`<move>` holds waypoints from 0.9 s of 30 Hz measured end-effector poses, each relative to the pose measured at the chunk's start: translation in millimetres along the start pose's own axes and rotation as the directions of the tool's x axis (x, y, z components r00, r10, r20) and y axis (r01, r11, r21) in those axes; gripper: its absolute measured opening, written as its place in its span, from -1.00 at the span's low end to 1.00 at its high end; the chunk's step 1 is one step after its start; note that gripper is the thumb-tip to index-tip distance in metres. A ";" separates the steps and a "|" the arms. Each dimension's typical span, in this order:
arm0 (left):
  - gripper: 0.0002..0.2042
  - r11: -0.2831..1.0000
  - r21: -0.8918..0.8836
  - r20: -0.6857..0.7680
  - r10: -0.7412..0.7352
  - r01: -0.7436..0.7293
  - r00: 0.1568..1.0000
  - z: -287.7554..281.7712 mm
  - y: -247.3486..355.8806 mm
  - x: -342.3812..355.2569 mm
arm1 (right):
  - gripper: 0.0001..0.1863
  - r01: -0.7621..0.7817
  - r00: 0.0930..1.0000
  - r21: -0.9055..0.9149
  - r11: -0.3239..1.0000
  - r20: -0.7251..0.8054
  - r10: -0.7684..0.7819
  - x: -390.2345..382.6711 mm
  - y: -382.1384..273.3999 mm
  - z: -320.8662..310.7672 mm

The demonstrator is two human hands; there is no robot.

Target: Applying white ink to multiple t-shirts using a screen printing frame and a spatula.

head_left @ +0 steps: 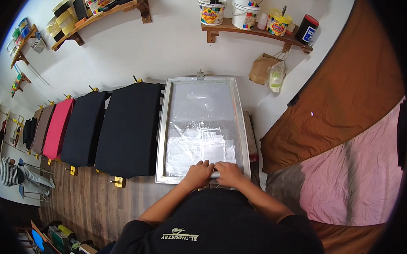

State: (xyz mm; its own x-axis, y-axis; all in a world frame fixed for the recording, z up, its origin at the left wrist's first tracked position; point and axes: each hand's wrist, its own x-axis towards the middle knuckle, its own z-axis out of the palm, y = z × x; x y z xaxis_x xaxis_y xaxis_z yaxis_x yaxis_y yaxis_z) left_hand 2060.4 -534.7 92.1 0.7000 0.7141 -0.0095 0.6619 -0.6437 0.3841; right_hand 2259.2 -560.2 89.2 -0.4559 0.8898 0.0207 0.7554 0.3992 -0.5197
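My left hand (199,174) and my right hand (226,173) are side by side at the near edge of a silver-framed screen (202,109), both closed on a grey bar (215,174). Most of the bar is hidden by my fingers. The screen lies flat in front of me, with shiny, crinkled clear film over its lower part and a small metal clamp (201,74) at its far edge.
Fabric-covered boards (127,129) in black, pink and brown run off to the left. A person (11,172) sits at the far left. Shelves (256,32) with tubs line the wall, bags (261,68) hanging below. Brown and pink cloth (334,95) covers the right side.
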 end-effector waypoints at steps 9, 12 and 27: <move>-0.57 0.991 0.123 -0.002 0.042 -0.042 0.999 9.2 8.3 -20.0 | -0.49 -0.010 1.000 -0.023 1.000 -0.009 0.010 -19.1 -17.1 -0.4; -0.48 0.991 0.125 -0.003 0.048 -0.047 0.999 13.0 8.7 -26.8 | -0.47 0.032 0.996 -0.017 0.999 -0.080 -0.034 -23.9 -18.8 1.1; -0.39 0.725 -0.686 0.027 -0.052 0.056 0.998 -27.0 -24.4 -60.4 | -0.48 -0.102 0.994 0.474 0.875 0.081 0.072 -27.7 41.8 -26.7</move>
State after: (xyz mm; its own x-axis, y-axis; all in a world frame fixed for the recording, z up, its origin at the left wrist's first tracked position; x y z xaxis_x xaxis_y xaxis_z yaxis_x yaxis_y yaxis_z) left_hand 1994.8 -554.7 108.2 0.6715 0.7391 -0.0540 0.3353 -0.2381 0.9115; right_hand 2316.0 -562.2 89.7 -0.4368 0.8954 -0.0863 0.4845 0.1534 -0.8613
